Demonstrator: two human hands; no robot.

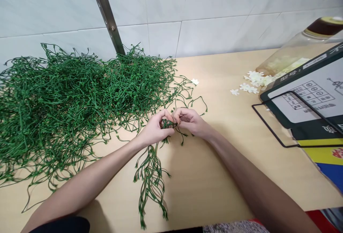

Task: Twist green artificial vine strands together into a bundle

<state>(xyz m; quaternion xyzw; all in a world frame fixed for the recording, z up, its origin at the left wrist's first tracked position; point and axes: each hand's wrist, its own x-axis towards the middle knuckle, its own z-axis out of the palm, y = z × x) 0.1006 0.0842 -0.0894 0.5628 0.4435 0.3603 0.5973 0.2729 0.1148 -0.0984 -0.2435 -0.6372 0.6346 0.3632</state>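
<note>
In the head view, the work looks partway along: one small bunch of green stems point(151, 176) is gathered, trailing from beneath the person's left hand point(155, 127) onto the table point(209, 186). A far larger loose pile point(77, 97) fills the table's left side, apparently still unsorted, and the white flowers point(255, 79) lie scattered by the bottle point(289, 52), apart from the bunch.

Both forearms reach forward and converge near the table's middle. The left hand is curled, thumb and fingers closed on the stems. The right hand point(191, 122) bends inward, its fingertips meeting the left's; the fingers hide whether it pinches a stem or merely touches one.
</note>
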